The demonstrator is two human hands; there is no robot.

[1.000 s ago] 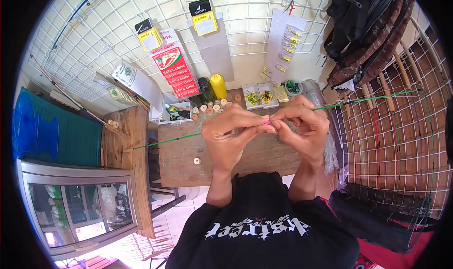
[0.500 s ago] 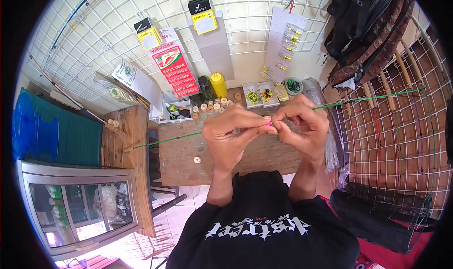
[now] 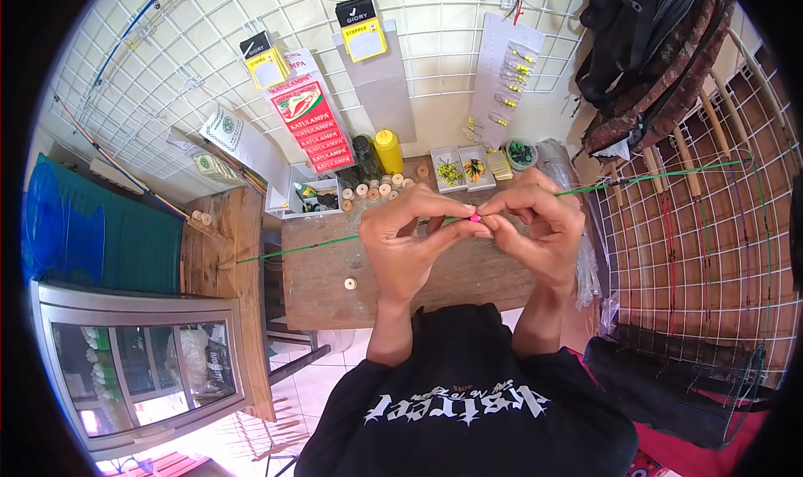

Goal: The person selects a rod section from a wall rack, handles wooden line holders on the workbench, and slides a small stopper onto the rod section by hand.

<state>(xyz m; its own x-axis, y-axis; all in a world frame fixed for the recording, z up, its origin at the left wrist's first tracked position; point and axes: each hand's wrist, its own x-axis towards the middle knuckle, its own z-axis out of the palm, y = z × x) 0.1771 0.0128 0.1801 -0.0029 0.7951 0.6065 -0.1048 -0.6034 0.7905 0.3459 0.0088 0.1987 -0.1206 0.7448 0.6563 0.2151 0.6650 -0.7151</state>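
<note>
Above the wooden table [image 3: 322, 297], my left hand [image 3: 410, 234] and my right hand [image 3: 539, 226] meet at their fingertips. Between them shows a small bright pink piece [image 3: 475, 218], pinched by my left thumb and forefinger, with my right fingertips against it. A thin green rod [image 3: 309, 246] runs from the wooden ledge at the left to my left hand, and its line comes out beyond my right hand toward the right-hand grid. My right hand is closed around part of this rod. The finer details at the fingertips are too small to tell.
Small wooden spools [image 3: 361, 190], a yellow bottle [image 3: 388, 152] and white trays of colourful bits [image 3: 447, 170] stand along the back. One spool [image 3: 350, 284] lies nearer. A glass cabinet [image 3: 142, 368] is at left, dark bags [image 3: 652, 59] hang at upper right.
The fingertips have shifted slightly, and more of the pink piece shows between them. Both hands otherwise keep their places.
</note>
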